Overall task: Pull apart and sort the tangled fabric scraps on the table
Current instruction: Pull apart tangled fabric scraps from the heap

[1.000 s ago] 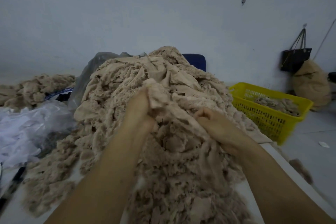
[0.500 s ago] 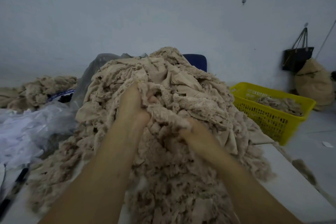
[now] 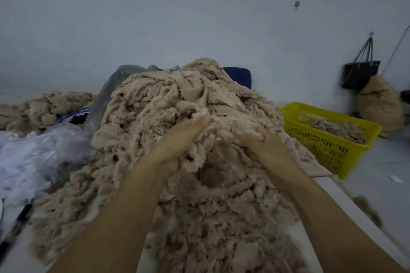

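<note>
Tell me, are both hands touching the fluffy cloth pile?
Touching. The head view shows the left hand and right hand each gripping bunches of the fabric scraps, with cloth bulging past their curled fingers.

both hands (image 3: pixel 177 139) (image 3: pixel 261 146) grip beige scraps (image 3: pixel 217 153) atop the heap (image 3: pixel 168 99).

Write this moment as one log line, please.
scrap pile: tangled heap | left hand: grips the pile | right hand: grips the pile | yellow basket: right of pile, some fabric inside

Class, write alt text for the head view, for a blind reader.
The left hand and right hand grip clumps of a tall beige scrap pile. A yellow basket holding a few scraps sits right of it; clear plastic lies left.
</note>
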`<state>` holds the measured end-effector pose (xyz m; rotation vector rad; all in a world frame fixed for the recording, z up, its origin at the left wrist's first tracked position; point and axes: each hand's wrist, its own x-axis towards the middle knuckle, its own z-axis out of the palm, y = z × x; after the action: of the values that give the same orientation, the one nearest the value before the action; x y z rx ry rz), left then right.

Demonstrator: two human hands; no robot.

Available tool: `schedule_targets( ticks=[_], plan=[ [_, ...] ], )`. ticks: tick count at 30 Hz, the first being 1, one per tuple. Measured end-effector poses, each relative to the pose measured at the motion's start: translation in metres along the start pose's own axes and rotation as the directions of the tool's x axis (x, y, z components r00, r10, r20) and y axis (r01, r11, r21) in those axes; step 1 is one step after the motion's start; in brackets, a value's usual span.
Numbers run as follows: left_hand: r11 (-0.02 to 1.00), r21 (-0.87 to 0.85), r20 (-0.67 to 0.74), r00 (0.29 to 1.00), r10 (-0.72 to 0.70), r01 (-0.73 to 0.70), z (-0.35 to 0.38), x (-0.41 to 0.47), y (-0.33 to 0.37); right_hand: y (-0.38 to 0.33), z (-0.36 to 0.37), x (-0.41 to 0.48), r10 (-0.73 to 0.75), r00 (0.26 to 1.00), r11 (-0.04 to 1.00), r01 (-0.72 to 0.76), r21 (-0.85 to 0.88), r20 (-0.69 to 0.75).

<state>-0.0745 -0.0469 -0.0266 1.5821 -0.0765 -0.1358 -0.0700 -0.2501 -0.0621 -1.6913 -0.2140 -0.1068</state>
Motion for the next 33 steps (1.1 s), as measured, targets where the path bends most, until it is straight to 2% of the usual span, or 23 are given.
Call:
schedule_targets(
  ticks=[1,3,4,5,8,10,12,14,16,17,18,19,20,21,22,23,24,26,27,28,29,30,33],
  plan=[
    [0.990,-0.135,0.001,0.999,-0.033,0.033,-0.005,-0.001,0.000,0.003,-0.003,-0.002,0.004,0.999,0.994,0.002,0.112,-0.051],
    [0.869,-0.492,0.001,0.999,-0.044,0.039,-0.018,-0.002,0.000,0.009,-0.017,-0.004,0.076,0.975,0.966,-0.020,0.259,-0.208],
    [0.807,-0.591,-0.032,0.999,-0.039,0.012,-0.027,-0.002,0.000,0.011,-0.025,-0.007,0.096,0.965,0.968,-0.033,0.249,-0.245],
    [0.795,-0.606,-0.079,0.996,-0.035,-0.021,-0.033,-0.002,-0.001,0.013,-0.032,-0.009,0.104,0.968,0.983,-0.066,0.170,-0.229],
    [0.959,-0.277,-0.125,0.992,0.026,-0.061,-0.023,0.000,-0.008,0.005,-0.024,-0.018,0.147,0.978,0.953,-0.099,-0.287,0.151],
    [0.992,-0.092,-0.042,0.996,0.084,-0.087,0.004,0.001,-0.012,-0.008,-0.001,-0.018,0.087,0.960,0.943,0.007,-0.333,0.267],
    [0.996,-0.038,0.097,0.992,0.085,-0.081,0.031,-0.003,-0.016,-0.013,0.017,-0.013,-0.069,0.967,0.949,0.140,-0.281,0.247],
    [0.996,-0.079,0.220,0.974,0.052,-0.036,0.043,-0.006,-0.019,-0.001,0.018,-0.007,-0.161,0.967,0.934,0.214,-0.288,0.196],
    [0.999,-0.020,0.323,0.945,0.045,-0.041,0.037,-0.006,-0.022,0.013,0.006,-0.006,-0.080,0.991,0.921,0.114,-0.372,0.105],
    [0.996,0.060,0.302,0.952,0.051,-0.072,0.034,-0.004,-0.022,0.019,-0.003,-0.006,-0.020,1.000,0.943,0.026,-0.333,0.022],
    [0.982,0.151,0.218,0.973,0.079,-0.114,0.031,0.000,-0.022,0.022,-0.014,-0.002,0.049,0.994,0.988,-0.062,-0.141,-0.093],
    [0.950,0.272,0.103,0.986,0.130,-0.154,0.029,0.007,-0.024,0.021,-0.027,0.003,0.144,0.973,0.975,-0.109,0.192,-0.178],
    [0.881,0.431,0.024,0.979,0.203,-0.194,0.028,0.014,-0.025,0.016,-0.040,0.006,0.241,0.944,0.813,-0.071,0.577,-0.224],
    [0.778,0.583,0.039,0.964,0.263,-0.236,0.030,0.018,-0.027,0.013,-0.050,0.009,0.271,0.935,0.560,0.040,0.828,-0.228],
    [0.665,0.698,0.093,0.955,0.282,-0.265,0.032,0.023,-0.033,0.014,-0.055,0.009,0.282,0.933,0.370,0.108,0.923,-0.222],
    [0.566,0.777,0.145,0.953,0.265,-0.275,0.034,0.030,-0.042,0.017,-0.055,0.009,0.304,0.932,0.319,0.094,0.943,-0.196],
    [0.519,0.814,0.143,0.956,0.257,-0.262,0.035,0.036,-0.048,0.019,-0.050,0.007,0.331,0.932,0.383,0.010,0.924,-0.148],
    [0.537,0.809,0.048,0.938,0.343,-0.238,0.037,0.041,-0.051,0.029,-0.024,0.005,0.339,0.931,0.688,-0.150,0.710,-0.133],
    [0.562,0.782,0.022,0.913,0.408,-0.270,0.038,0.039,-0.048,0.032,-0.011,0.003,0.280,0.950,0.859,-0.184,0.478,-0.137],
    [0.575,0.748,0.033,0.884,0.466,-0.331,0.039,0.039,-0.046,0.033,0.000,0.004,0.194,0.975,0.968,-0.171,0.185,-0.113],
    [0.599,0.694,0.065,0.863,0.500,-0.399,0.042,0.036,-0.042,0.033,0.009,0.005,0.113,0.992,0.990,-0.118,-0.078,-0.063],
    [0.636,0.621,0.092,0.848,0.521,-0.458,0.043,0.031,-0.037,0.034,0.015,0.007,0.052,0.999,0.968,-0.054,-0.246,-0.016],
    [0.714,0.465,0.094,0.832,0.547,-0.523,0.035,0.019,-0.020,0.022,0.014,0.012,-0.110,0.994,0.913,0.103,-0.395,0.006]
  ],
)
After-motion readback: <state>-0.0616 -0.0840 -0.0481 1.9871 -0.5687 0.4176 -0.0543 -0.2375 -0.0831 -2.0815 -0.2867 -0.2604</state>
